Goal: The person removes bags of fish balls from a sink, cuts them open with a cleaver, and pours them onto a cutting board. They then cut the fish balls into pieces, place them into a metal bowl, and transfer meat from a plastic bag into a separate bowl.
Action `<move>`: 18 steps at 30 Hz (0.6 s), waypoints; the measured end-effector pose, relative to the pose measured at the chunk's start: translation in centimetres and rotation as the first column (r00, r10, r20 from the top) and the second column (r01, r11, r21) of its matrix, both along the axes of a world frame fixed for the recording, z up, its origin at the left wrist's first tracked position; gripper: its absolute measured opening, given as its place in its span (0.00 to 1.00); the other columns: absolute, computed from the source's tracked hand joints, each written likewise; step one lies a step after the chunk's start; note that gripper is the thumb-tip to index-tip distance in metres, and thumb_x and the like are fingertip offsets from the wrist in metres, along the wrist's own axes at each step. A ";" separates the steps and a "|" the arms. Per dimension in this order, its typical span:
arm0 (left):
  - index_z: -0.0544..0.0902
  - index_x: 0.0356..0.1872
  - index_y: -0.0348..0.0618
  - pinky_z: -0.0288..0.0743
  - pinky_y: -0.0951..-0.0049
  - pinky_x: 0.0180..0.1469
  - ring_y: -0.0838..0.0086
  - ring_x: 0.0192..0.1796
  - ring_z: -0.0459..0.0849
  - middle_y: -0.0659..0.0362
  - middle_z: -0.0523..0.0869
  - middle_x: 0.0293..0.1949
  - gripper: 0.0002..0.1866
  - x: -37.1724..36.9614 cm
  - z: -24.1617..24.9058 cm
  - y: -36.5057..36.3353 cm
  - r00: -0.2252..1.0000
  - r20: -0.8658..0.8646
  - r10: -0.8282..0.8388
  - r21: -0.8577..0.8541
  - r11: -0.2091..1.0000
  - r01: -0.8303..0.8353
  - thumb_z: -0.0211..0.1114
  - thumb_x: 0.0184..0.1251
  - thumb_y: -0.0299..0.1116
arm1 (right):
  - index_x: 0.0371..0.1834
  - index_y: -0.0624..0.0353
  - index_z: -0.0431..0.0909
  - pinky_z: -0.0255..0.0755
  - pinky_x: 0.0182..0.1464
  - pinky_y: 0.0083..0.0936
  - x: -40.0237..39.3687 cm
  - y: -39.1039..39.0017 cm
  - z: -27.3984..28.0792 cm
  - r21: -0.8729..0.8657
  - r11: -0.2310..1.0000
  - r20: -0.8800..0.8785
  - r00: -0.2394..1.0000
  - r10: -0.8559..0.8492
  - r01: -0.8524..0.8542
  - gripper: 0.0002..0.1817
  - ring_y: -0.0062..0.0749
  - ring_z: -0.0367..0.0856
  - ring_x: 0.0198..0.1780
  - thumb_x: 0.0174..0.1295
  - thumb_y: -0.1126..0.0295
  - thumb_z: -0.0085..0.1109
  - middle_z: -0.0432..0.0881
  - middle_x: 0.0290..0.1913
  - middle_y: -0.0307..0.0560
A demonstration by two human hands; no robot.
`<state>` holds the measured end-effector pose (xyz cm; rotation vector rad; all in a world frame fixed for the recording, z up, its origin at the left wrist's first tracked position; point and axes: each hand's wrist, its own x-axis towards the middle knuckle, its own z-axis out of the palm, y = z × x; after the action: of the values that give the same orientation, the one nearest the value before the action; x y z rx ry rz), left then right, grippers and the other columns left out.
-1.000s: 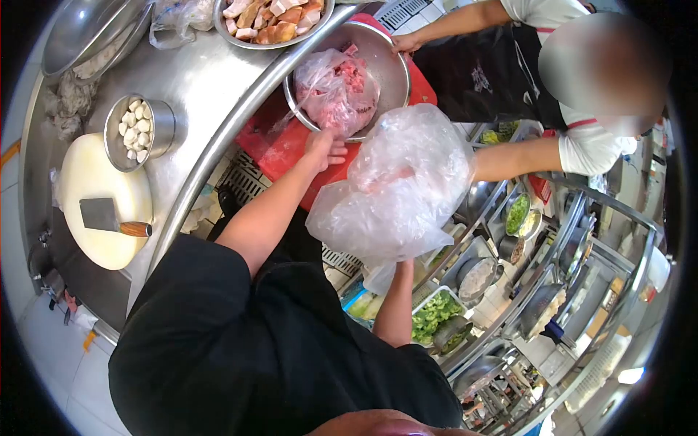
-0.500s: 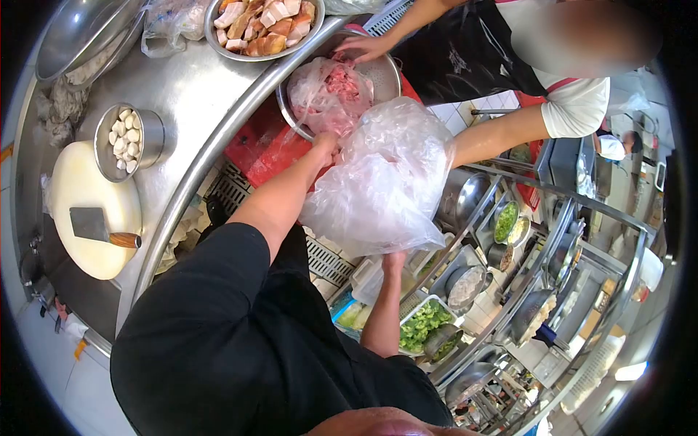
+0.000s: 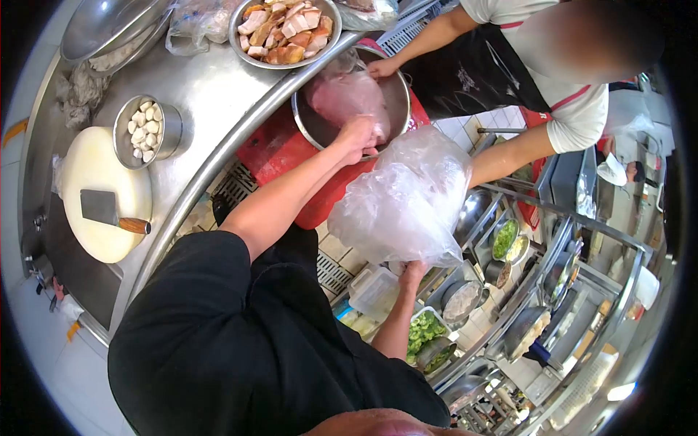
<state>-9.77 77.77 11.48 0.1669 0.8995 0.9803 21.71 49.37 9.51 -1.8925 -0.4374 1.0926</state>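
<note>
My left hand point(image 3: 358, 138) is closed on the near end of a clear plastic bag of pinkish-red meat point(image 3: 350, 98), over the rim of a steel bowl point(image 3: 396, 116). A co-worker's hand point(image 3: 383, 67) touches the far side of that bag. Lower right, my right hand point(image 3: 414, 273) grips the bottom edge of a large, puffed-out clear plastic bag point(image 3: 403, 200). The co-worker's other arm point(image 3: 512, 161) reaches to this bag from the right; its hand is hidden behind the plastic.
On the steel counter point(image 3: 200, 91) stand a bowl of cut pork pieces point(image 3: 287, 33), a pot of white garlic-like cloves point(image 3: 147, 131) and a round chopping board point(image 3: 91, 167) with a cleaver point(image 3: 102, 207). A red surface point(image 3: 273, 156) lies under the bowl. Racks with greens point(image 3: 424, 332) fill the right.
My left hand has moved onto the meat bag, whose plastic now covers the meat more tightly. The large bag has shifted from the bowl's edge. The whole view has moved slightly.
</note>
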 end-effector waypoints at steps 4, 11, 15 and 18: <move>0.78 0.26 0.53 0.69 0.68 0.18 0.78 0.18 0.67 0.67 0.75 0.22 0.09 -0.6 1.6 2.5 1.000 0.003 0.027 0.098 0.995 -0.028 0.60 0.69 0.36 | 0.64 0.59 0.77 0.78 0.48 0.30 -1.9 1.3 -0.9 0.063 0.991 -0.127 0.986 -0.107 0.116 0.22 0.30 0.82 0.52 0.68 0.67 0.61 0.83 0.53 0.40; 0.87 0.38 0.35 0.82 0.59 0.32 0.63 0.32 0.87 0.52 0.87 0.31 0.13 -7.4 -13.4 7.7 0.566 -0.814 -0.131 -0.047 0.986 0.161 0.58 0.68 0.35 | 0.67 0.61 0.76 0.79 0.53 0.34 0.9 0.4 -5.7 0.084 0.978 0.167 0.970 0.175 -0.191 0.23 0.34 0.82 0.57 0.70 0.67 0.59 0.83 0.57 0.44; 0.88 0.36 0.35 0.83 0.58 0.40 0.59 0.35 0.89 0.49 0.88 0.29 0.13 -5.7 -19.5 5.4 0.489 -0.850 0.196 0.197 0.979 -0.050 0.61 0.67 0.36 | 0.65 0.59 0.77 0.80 0.47 0.32 -1.4 2.0 -3.3 0.034 0.998 0.005 0.999 -0.052 0.052 0.20 0.32 0.85 0.49 0.72 0.66 0.59 0.85 0.52 0.43; 0.71 0.68 0.42 0.60 0.48 0.77 0.38 0.77 0.62 0.36 0.60 0.77 0.34 -1.7 -7.8 4.9 0.131 -0.873 0.471 0.486 0.862 0.144 0.70 0.60 0.37 | 0.64 0.57 0.78 0.80 0.45 0.29 -3.8 2.5 -2.9 0.223 0.963 -0.022 0.988 -0.151 0.152 0.19 0.30 0.84 0.49 0.71 0.67 0.59 0.85 0.52 0.41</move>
<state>-11.48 82.70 3.65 1.3503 1.9579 1.2797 17.88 51.85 6.58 -1.6948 -0.3886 0.9069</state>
